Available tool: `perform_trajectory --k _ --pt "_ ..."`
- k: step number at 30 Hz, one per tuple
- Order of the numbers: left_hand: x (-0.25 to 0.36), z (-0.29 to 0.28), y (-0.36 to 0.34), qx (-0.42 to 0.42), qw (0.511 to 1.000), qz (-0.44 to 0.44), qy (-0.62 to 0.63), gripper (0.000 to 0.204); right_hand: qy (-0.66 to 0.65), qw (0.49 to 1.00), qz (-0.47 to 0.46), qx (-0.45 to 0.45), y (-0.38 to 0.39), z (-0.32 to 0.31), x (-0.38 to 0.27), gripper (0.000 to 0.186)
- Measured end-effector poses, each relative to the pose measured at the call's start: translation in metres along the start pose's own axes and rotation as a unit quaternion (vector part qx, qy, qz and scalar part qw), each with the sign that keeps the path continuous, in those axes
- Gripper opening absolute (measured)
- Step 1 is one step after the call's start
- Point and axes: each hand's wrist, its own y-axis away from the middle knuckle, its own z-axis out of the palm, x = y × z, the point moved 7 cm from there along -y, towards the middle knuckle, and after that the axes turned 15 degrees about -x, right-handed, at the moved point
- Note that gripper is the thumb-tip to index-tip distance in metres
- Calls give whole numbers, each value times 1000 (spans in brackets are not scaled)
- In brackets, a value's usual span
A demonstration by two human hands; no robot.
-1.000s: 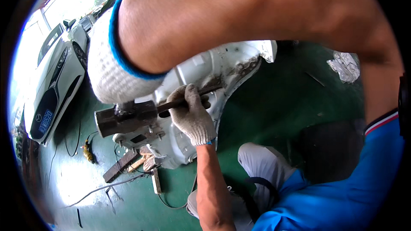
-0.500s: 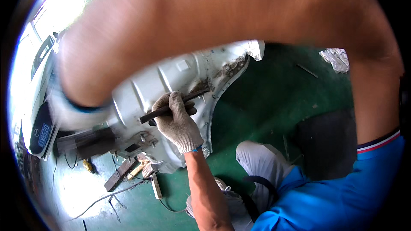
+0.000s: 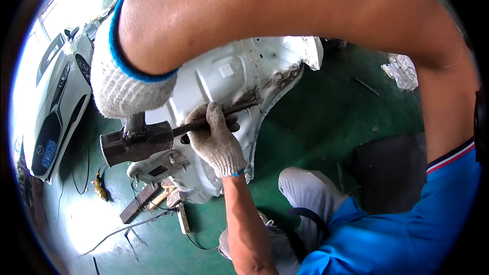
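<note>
My left hand (image 3: 218, 140), in a knitted work glove, is closed around a dark chisel (image 3: 245, 106). The chisel slants across a white car body panel (image 3: 226, 74), its far end beside a rusty, torn seam (image 3: 248, 95). My right hand (image 3: 133, 91), also gloved, grips a hammer (image 3: 136, 143) by its short visible handle. My right forearm arches over the top of the view, and the fingers of that hand are mostly hidden. The heavy hammer head meets, or lies right beside, the chisel's near end; whether they touch I cannot tell.
A white car (image 3: 60, 107) stands at the left. Wood blocks (image 3: 140, 202), a power strip (image 3: 183, 219), cables and a yellow-handled tool (image 3: 100, 187) lie on the green floor. Crumpled foil (image 3: 402, 71), a thin rod (image 3: 367, 86) and a dark mat (image 3: 392, 173) are at the right.
My right hand and the hammer, blurred before, are now sharp, with the hammer head at the chisel's near end. My left hand still holds the chisel in nearly the same place.
</note>
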Motion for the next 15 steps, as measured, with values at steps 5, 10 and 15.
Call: perform_trajectory --k 5,10,15 --pt "3 2 3 24 1000 -12 -5 17 -1 1000 6 2 1 6 11 29" --pt "6 8 8 33 999 10 -27 18 1 1000 12 4 1 8 27 28" --pt "10 7 5 33 999 5 -34 18 5 1000 17 2 0 12 41 28"
